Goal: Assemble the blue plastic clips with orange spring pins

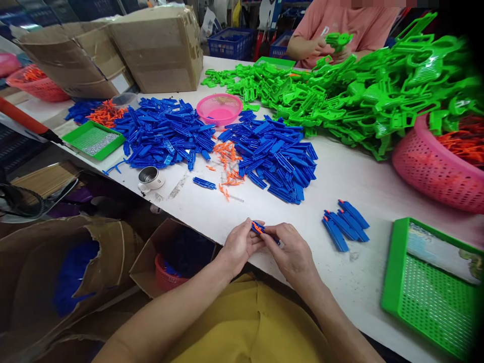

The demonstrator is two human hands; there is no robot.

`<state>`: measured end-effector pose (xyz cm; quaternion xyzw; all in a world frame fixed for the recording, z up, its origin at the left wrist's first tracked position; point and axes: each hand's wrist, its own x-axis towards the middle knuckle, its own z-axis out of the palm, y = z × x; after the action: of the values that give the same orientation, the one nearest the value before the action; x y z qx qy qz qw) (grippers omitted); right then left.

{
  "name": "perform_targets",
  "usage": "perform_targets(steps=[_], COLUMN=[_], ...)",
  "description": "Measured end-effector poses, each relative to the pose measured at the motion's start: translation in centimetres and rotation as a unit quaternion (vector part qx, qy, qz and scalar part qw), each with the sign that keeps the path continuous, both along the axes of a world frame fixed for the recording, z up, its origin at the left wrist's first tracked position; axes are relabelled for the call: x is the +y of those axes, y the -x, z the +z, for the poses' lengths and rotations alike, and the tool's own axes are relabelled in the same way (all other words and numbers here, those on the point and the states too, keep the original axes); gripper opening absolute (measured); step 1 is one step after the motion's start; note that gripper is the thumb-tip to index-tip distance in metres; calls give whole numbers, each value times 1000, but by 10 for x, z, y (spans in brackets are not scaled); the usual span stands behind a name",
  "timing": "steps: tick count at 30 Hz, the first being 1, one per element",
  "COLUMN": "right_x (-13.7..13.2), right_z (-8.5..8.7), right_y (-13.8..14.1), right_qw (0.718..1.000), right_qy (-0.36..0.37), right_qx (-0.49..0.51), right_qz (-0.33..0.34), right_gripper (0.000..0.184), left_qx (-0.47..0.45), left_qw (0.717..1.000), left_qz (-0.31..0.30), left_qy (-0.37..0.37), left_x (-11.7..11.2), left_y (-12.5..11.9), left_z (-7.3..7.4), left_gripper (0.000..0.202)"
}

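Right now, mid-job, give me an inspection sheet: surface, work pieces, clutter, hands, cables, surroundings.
Surface: white table, with a grey smear near its front edge.
Work pieces: blue part with orange piece, held; a small group of similar parts at right.
Clutter: cup near the front edge; loose orange pieces and springs between two blue piles.
Hands: left hand and right hand both on the blue part.
Cables: none clearly seen.
Surroundings: cardboard boxes, green pile, another person across the table holding a green piece.
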<state>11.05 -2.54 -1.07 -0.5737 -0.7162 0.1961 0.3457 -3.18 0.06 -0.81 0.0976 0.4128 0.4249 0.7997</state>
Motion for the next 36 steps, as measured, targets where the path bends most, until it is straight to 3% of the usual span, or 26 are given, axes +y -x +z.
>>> perform_targets(steps=[14, 23, 29, 33, 36], right_x=[3, 2, 16, 48, 70], right_z=[1, -1, 0, -14, -24], right_y=[-3, -4, -6, -9, -13], right_qw=[999, 999, 997, 994, 966], right_qy=[31, 35, 50, -54, -128], right_qx=[-10, -28, 15, -98, -218], right_qz=[3, 10, 60, 16, -58], right_gripper=[21, 17, 19, 20, 29], left_qx=[27, 66, 117, 113, 98], left_qw=[998, 992, 988, 991, 993], left_qz=[-31, -71, -52, -1, 14], left_qy=[-38, -86, -87, -69, -64], left_x=[-1, -2, -1, -2, -5], left_y=[2, -1, 23, 50, 61], left_z=[-1, -1, 4, 8, 7], left_gripper=[27, 33, 30, 27, 24])
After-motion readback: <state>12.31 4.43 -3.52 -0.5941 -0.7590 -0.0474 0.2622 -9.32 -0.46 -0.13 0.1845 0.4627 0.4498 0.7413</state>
